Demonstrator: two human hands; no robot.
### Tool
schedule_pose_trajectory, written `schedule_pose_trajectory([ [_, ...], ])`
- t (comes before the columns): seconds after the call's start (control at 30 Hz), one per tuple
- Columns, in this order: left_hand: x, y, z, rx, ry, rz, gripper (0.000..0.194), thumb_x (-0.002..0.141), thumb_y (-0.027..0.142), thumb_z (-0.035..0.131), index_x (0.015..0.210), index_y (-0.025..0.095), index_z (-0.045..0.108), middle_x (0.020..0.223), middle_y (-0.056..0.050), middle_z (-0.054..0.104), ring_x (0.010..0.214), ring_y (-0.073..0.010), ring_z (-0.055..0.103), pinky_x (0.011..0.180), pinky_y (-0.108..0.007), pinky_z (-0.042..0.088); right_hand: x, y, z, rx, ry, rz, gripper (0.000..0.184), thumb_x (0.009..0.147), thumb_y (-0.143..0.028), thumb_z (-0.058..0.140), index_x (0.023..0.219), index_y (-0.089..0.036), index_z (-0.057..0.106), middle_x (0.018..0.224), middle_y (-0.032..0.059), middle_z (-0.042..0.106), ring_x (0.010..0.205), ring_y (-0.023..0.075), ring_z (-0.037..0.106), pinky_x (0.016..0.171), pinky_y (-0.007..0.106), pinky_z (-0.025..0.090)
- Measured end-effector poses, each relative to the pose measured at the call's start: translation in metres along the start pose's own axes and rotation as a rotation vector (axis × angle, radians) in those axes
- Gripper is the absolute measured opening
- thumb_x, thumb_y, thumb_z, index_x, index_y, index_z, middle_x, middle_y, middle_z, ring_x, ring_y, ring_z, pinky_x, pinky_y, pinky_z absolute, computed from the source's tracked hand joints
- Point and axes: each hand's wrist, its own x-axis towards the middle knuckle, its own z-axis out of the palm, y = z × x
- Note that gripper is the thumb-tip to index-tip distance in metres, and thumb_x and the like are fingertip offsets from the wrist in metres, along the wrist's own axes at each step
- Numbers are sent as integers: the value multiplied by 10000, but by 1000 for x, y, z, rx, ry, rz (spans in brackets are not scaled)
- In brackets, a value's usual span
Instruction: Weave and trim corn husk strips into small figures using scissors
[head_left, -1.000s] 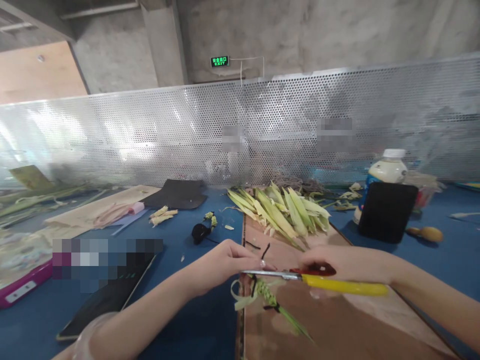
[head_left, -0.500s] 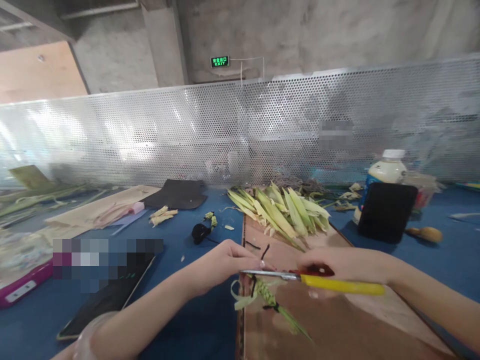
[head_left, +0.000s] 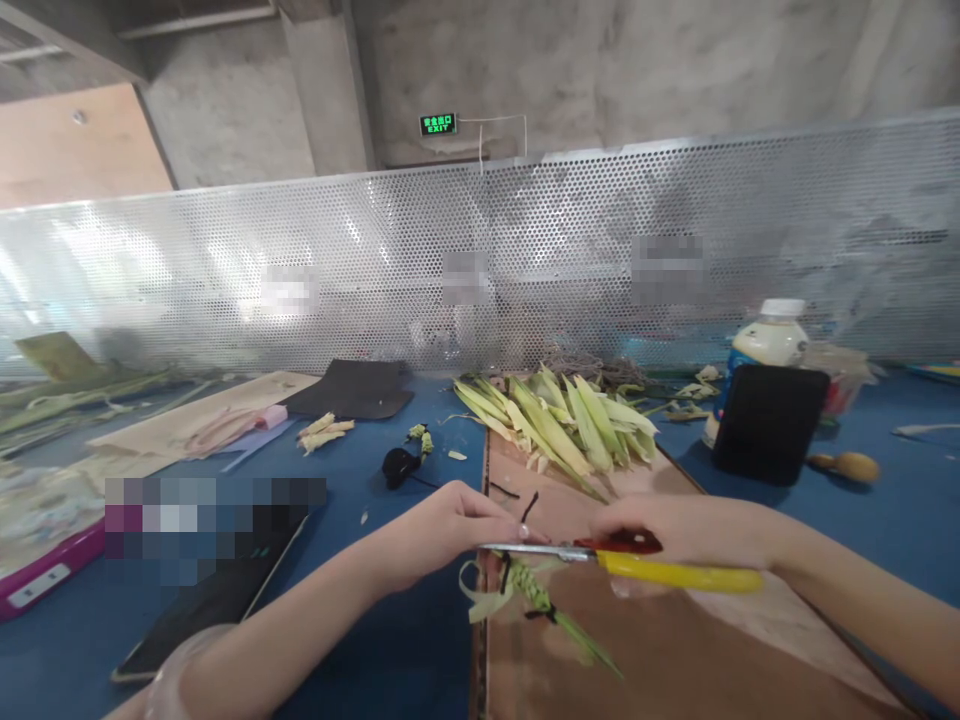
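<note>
My right hand (head_left: 637,530) is wrapped round a pair of scissors (head_left: 667,572) with yellow and red handles. Their blades point left and look nearly closed, passing just under the fingertips of my left hand (head_left: 480,525). Those fingers are pinched together at a short black cord (head_left: 530,507) that sticks up from them. Below the blades lies a green braided husk piece (head_left: 529,585), tied with black cord, with a pale curled strip at its left and thin loose ends at lower right. How cord and braid join is hidden behind the blades and fingers.
A brown board (head_left: 600,660) lies beneath my hands. Corn husks (head_left: 562,420) are piled on its far end. A black cord spool (head_left: 400,467) sits left of it. At right stand a bottle (head_left: 772,340) and a black upright panel (head_left: 770,425). A perforated metal screen (head_left: 360,270) closes the back.
The scissors' handles have shifted very slightly left, and the whole view has moved a touch. Both hands keep the same hold.
</note>
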Motion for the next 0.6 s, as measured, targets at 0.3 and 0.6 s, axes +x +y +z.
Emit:
schedule_pose_trajectory([
  [0.3, -1, 3, 0, -9, -15, 56, 265, 762, 344, 619, 612, 147, 713, 666, -27, 677, 783, -159, 595, 672, -226, 388, -2, -3, -1, 49, -31, 72, 366, 740, -506, 549, 932, -198, 596, 814, 4, 533, 717, 139, 447, 608, 252, 315],
  [0.6, -1, 2, 0, 6, -13, 30, 274, 737, 364, 638, 616, 129, 707, 604, -10, 632, 630, -112, 512, 674, -225, 387, -2, -7, -2, -60, -28, 146, 408, 726, -538, 540, 969, -212, 571, 863, 7, 567, 740, 156, 487, 588, 251, 307],
])
